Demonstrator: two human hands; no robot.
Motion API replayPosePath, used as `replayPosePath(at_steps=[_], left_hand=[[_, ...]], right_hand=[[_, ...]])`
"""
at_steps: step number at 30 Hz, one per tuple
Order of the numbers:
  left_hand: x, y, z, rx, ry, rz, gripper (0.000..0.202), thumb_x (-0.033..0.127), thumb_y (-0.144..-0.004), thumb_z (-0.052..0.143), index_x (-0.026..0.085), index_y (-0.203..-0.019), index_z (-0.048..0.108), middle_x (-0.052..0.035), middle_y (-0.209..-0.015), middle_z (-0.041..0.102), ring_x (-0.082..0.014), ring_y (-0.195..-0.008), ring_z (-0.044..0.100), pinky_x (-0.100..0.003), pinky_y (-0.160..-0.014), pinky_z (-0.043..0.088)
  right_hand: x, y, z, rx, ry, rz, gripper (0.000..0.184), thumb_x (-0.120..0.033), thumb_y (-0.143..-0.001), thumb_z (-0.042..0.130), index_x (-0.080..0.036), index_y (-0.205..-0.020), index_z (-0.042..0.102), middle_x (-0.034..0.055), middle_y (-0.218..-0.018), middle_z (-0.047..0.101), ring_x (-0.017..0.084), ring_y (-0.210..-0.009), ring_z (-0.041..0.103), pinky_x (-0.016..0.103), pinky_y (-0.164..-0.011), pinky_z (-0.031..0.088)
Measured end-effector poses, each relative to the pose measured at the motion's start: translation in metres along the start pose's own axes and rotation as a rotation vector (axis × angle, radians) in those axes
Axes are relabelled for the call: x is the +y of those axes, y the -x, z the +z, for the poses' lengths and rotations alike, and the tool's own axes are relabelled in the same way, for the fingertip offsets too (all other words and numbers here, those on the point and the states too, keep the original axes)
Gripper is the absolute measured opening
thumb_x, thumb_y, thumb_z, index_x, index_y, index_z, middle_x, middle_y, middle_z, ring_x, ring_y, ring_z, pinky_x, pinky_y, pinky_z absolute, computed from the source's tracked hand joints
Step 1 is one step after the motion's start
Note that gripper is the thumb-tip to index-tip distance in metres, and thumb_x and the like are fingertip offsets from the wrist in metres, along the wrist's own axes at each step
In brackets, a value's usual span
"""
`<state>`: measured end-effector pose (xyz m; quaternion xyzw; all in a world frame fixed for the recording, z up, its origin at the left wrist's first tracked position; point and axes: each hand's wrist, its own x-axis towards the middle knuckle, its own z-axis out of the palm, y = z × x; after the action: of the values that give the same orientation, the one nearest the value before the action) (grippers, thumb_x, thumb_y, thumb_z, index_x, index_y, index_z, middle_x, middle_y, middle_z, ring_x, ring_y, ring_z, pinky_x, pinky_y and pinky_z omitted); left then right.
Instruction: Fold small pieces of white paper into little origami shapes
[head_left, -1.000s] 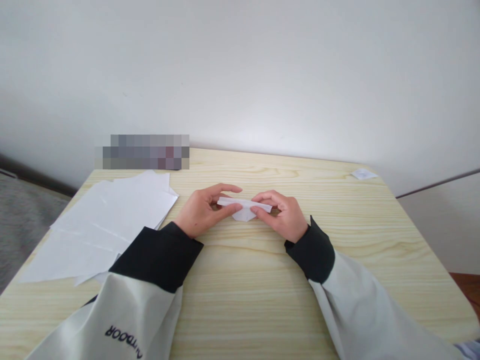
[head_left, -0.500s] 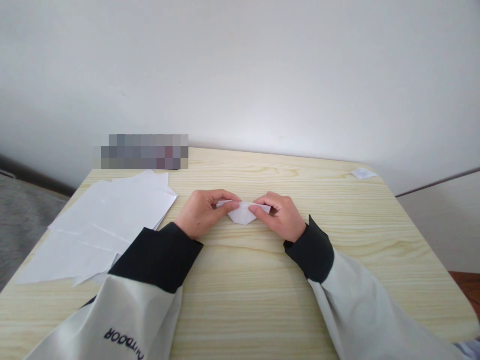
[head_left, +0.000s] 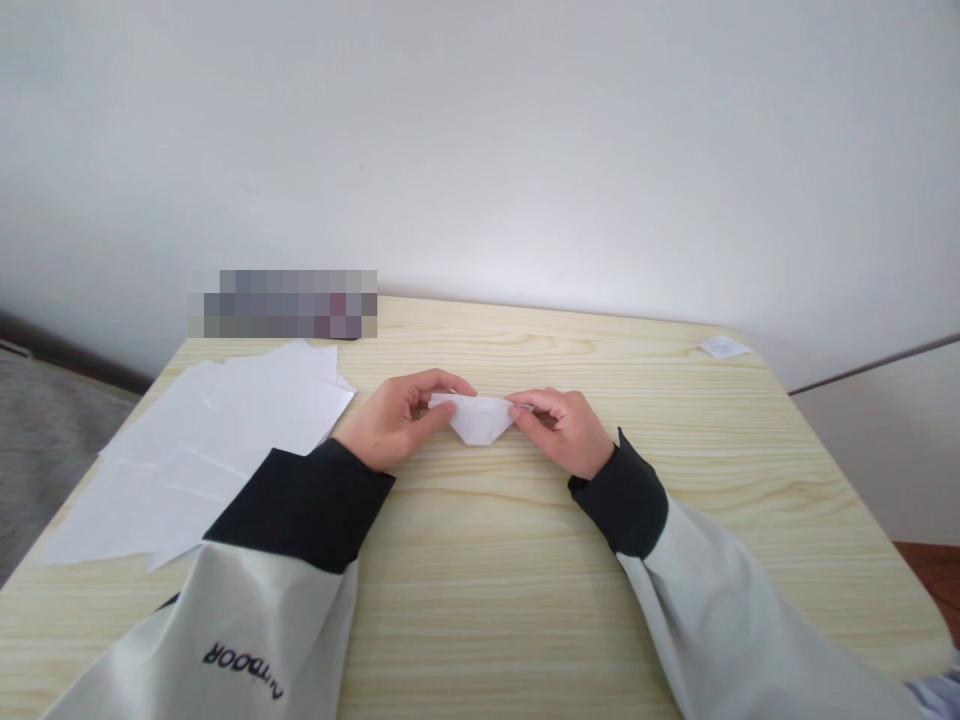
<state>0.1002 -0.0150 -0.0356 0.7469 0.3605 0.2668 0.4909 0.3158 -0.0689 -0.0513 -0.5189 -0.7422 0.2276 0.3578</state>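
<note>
A small folded white paper piece (head_left: 478, 418) lies at the middle of the light wooden table (head_left: 480, 560). My left hand (head_left: 390, 420) pinches its left end between thumb and fingers. My right hand (head_left: 564, 430) pinches its right end in the same way. The paper's lower flap points toward me and rests on the wood. Both forearms lie on the table in pale sleeves with black cuffs.
A loose spread of white paper sheets (head_left: 202, 450) covers the table's left side. A small scrap of white paper (head_left: 724, 347) sits at the far right corner. A blurred-out object (head_left: 283, 303) stands at the far left edge against the white wall.
The folded piece has been lowered and turned so more of its flap faces me. Both hands shifted slightly left, still pinching its ends.
</note>
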Motion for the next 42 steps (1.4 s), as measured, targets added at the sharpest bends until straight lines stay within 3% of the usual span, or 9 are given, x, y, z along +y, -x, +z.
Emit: replayPosePath(at_steps=[3,8,18,25,30,42], left_hand=[[0.006,-0.001,0.010,0.061,-0.085,-0.050,0.031,0.043,-0.074,0.063,0.014,-0.084,0.067,-0.0029,-0.073,0.069,-0.0154,-0.065,0.062,-0.022,-0.058,0.046],[0.008,-0.002,0.016,0.126,-0.156,-0.036,0.022,0.038,-0.074,0.064,0.017,-0.077,0.071,0.0005,-0.072,0.071,-0.0139,-0.068,0.063,-0.021,-0.063,0.047],[0.002,-0.002,0.001,-0.025,0.023,-0.092,0.034,0.036,-0.076,0.057,0.012,-0.097,0.068,-0.0058,-0.085,0.072,-0.0163,-0.073,0.065,-0.024,-0.066,0.050],[-0.007,-0.002,-0.005,-0.131,0.209,-0.034,0.033,0.031,-0.078,0.058,0.011,-0.105,0.062,-0.0080,-0.091,0.072,-0.0172,-0.082,0.066,-0.024,-0.073,0.050],[-0.002,0.000,-0.003,-0.112,0.129,-0.009,0.033,0.034,-0.077,0.060,0.011,-0.101,0.060,-0.0073,-0.086,0.070,-0.0159,-0.074,0.064,-0.022,-0.065,0.049],[-0.001,-0.001,0.002,-0.049,0.083,-0.100,0.042,0.044,-0.074,0.062,0.010,-0.096,0.066,-0.0092,-0.088,0.071,-0.0198,-0.078,0.064,-0.026,-0.067,0.050]], right_hand=[[-0.002,0.001,0.002,0.013,0.019,-0.059,0.018,-0.027,-0.086,0.054,-0.020,-0.085,0.070,0.0028,-0.078,0.072,0.014,-0.065,0.064,0.024,-0.059,0.047],[-0.005,0.003,0.003,0.004,-0.007,-0.088,0.018,-0.026,-0.088,0.053,-0.019,-0.086,0.070,0.0029,-0.083,0.073,0.013,-0.070,0.066,0.022,-0.063,0.048],[-0.004,0.002,-0.003,-0.015,-0.120,0.119,0.024,-0.032,-0.087,0.052,-0.015,-0.089,0.070,0.0022,-0.066,0.068,0.012,-0.057,0.060,0.021,-0.054,0.046],[-0.001,0.002,-0.005,-0.038,-0.189,0.146,0.024,-0.033,-0.086,0.054,-0.015,-0.089,0.069,0.0011,-0.061,0.066,0.012,-0.056,0.060,0.021,-0.054,0.046],[-0.002,0.002,-0.005,-0.012,-0.194,0.156,0.023,-0.033,-0.086,0.055,-0.015,-0.088,0.069,0.0005,-0.060,0.064,0.011,-0.054,0.059,0.020,-0.051,0.045],[-0.002,0.002,-0.004,-0.014,-0.190,0.154,0.023,-0.031,-0.086,0.055,-0.014,-0.090,0.069,0.0003,-0.059,0.063,0.010,-0.053,0.058,0.020,-0.051,0.044]])
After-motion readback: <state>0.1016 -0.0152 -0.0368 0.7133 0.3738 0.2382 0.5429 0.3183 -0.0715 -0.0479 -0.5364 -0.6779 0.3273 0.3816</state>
